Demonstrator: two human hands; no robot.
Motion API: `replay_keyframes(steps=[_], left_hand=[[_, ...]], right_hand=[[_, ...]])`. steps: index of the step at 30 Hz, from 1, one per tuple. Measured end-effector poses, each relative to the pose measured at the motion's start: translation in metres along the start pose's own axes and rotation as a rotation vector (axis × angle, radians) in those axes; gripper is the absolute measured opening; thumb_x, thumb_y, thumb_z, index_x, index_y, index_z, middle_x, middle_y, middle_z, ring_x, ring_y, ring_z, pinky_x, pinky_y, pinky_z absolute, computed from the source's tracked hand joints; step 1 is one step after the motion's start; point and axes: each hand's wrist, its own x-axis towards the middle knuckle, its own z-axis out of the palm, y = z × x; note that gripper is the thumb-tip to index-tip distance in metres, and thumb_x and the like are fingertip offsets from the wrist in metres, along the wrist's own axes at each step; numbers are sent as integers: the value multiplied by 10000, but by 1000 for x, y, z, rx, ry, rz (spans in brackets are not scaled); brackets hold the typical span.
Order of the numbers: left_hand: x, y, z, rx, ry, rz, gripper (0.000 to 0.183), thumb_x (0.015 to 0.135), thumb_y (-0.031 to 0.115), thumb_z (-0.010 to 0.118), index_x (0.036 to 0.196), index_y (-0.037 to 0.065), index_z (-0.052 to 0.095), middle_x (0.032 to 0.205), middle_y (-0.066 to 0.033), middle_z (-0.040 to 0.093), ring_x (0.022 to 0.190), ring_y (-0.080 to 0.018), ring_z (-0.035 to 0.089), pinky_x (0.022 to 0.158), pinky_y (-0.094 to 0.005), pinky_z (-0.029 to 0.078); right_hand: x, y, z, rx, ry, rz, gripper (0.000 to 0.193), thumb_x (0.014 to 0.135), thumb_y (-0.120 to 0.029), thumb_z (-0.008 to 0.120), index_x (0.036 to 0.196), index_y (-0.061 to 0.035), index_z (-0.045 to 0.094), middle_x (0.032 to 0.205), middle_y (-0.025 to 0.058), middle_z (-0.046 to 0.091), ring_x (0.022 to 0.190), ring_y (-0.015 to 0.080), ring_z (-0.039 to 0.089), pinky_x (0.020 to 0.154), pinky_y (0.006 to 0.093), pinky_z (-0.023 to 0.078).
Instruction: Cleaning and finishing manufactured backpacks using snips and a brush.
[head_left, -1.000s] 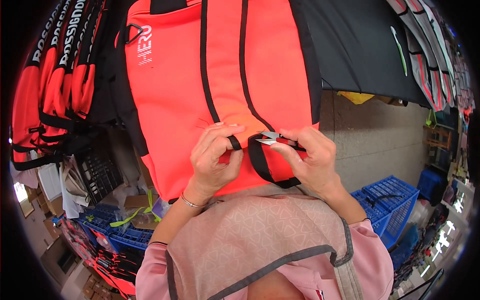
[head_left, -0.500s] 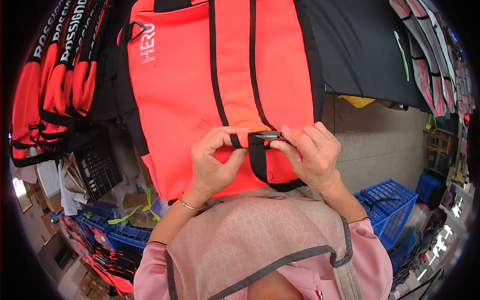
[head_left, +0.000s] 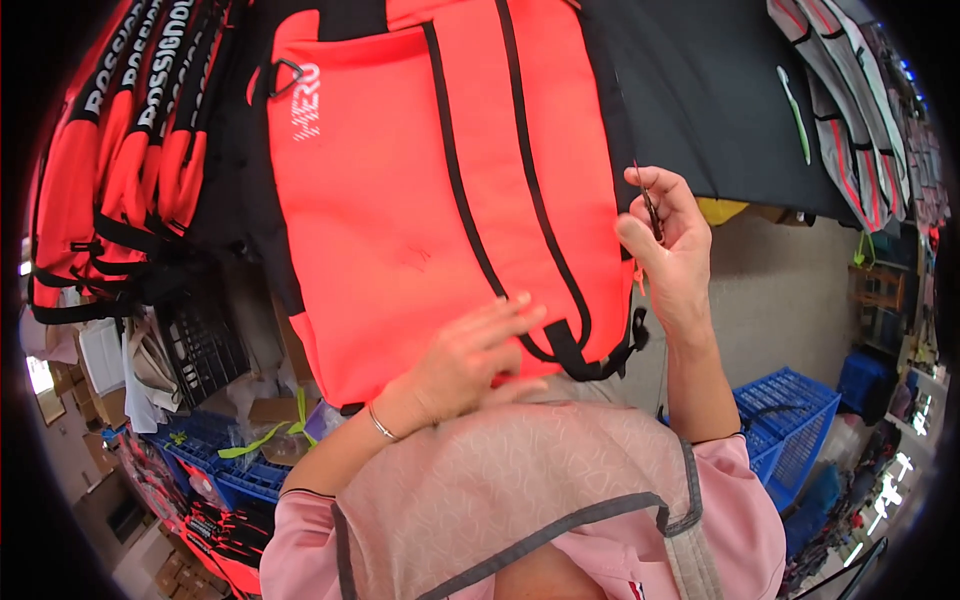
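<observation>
A bright red backpack (head_left: 380, 200) with black edging lies flat before me on a black-covered table. Over its lower part my left hand (head_left: 475, 355) is open, fingers stretched out and slightly blurred. A black webbing strap (head_left: 566, 348) lies just beyond those fingertips, at the bottom end of the black-edged central panel. At the bag's right side, my right hand (head_left: 675, 235) is raised and closed round small thread snips (head_left: 650, 205), blades pointing away from me. A few loose dark threads (head_left: 418, 258) rest on the red fabric.
Red-and-black bags (head_left: 140, 180) hang at the left. On the black cloth (head_left: 720, 100) at the right lies a green-and-white toothbrush (head_left: 795, 115), beside grey straps (head_left: 850, 120) with red stripes. Blue plastic crates (head_left: 790, 420) stand lower right, with another blue crate (head_left: 240, 465) lower left.
My right hand has moved up and right with the snips, away from the strap. My left hand has let go of the strap and opened. The bag has shifted and turned slightly.
</observation>
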Motion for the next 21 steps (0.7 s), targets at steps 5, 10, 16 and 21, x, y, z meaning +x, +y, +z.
replay_keyframes(steps=[5, 10, 16, 21], left_hand=[[32, 7, -35, -259, -327, -486, 294, 850, 314, 754, 796, 52, 633, 1276, -172, 610, 1267, -332, 543, 988, -440, 477], [49, -33, -32, 529, -69, -102, 779, 875, 468, 645, 1498, 102, 355, 1583, -234, 224, 1468, -424, 191, 1154, -625, 162], [38, -40, 22, 470, -130, -69, 818, 923, 573, 517, 1560, 132, 255, 1609, -259, 131, 1490, -464, 75, 1136, -677, 121], [46, -42, 10, 178, -80, -29, 668, 951, 533, 535, 1466, 118, 447, 1596, -240, 205, 1485, -447, 137, 1130, -658, 196]], right_hand=[[39, -16, 17, -161, -13, -62, 137, 918, -129, 715, 897, -16, 640, 726, -80, 508, 656, 22, 407, 586, 203, 341], [78, -47, 56, -233, -33, -209, 147, 922, -98, 678, 837, 9, 624, 677, -53, 501, 629, 31, 405, 561, 223, 339], [140, -70, 110, -309, -32, -354, 189, 903, -140, 698, 830, 26, 644, 622, 5, 533, 579, 64, 427, 545, 263, 356], [217, -30, 156, -439, 44, -440, 248, 918, -223, 691, 852, 14, 651, 624, 12, 550, 593, 83, 469, 568, 276, 391]])
